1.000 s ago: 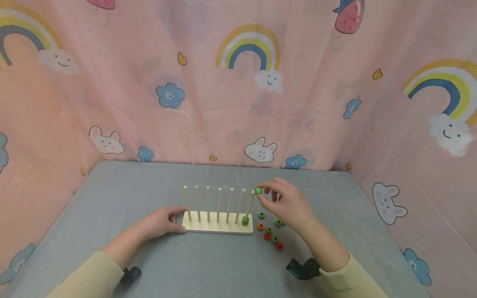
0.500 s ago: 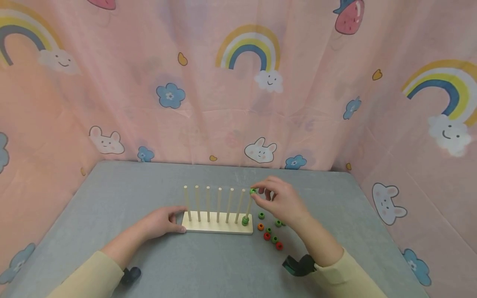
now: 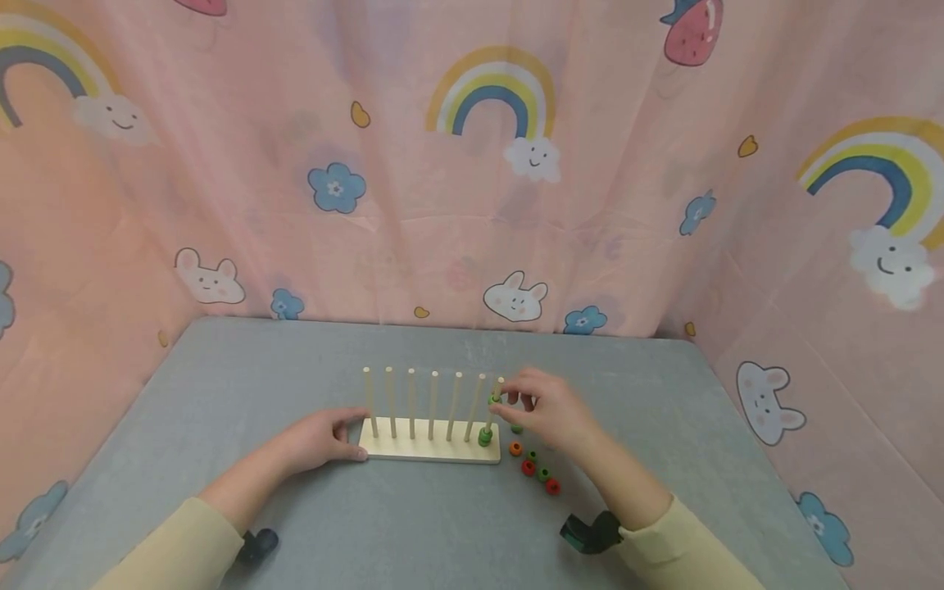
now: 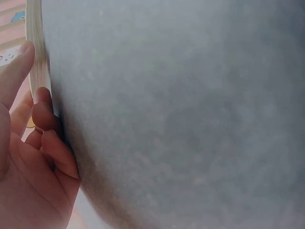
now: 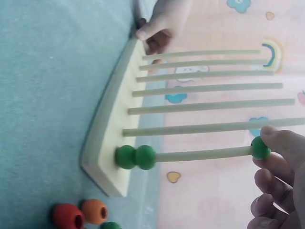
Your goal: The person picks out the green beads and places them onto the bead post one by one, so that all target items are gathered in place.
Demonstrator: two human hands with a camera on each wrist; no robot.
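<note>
A pale wooden peg stand point(image 3: 420, 450) with a row of several upright rods lies on the table. My left hand point(image 3: 317, 442) grips its left end, thumb at the front corner and fingers round the back. My right hand point(image 3: 553, 414) pinches a green bead point(image 5: 260, 148) between thumb and forefinger. That bead is threaded on the rightmost rod point(image 5: 205, 155), below the tip. At the foot of this same rod sit two green beads point(image 5: 136, 157), stacked against the base. The other rods carry no beads.
Right of the stand lie loose beads on the grey table point(image 3: 413, 524): an orange one point(image 3: 515, 449), two red ones point(image 3: 528, 468) and several green ones point(image 3: 544, 474). Black wrist mounts point(image 3: 590, 533) sit under both forearms. A pink patterned curtain point(image 3: 413, 246) hangs behind.
My right hand has carried the green bead left from beside the rightmost rod's tip, onto the rod, and a little down it. The left hand and the stand have stayed put.
</note>
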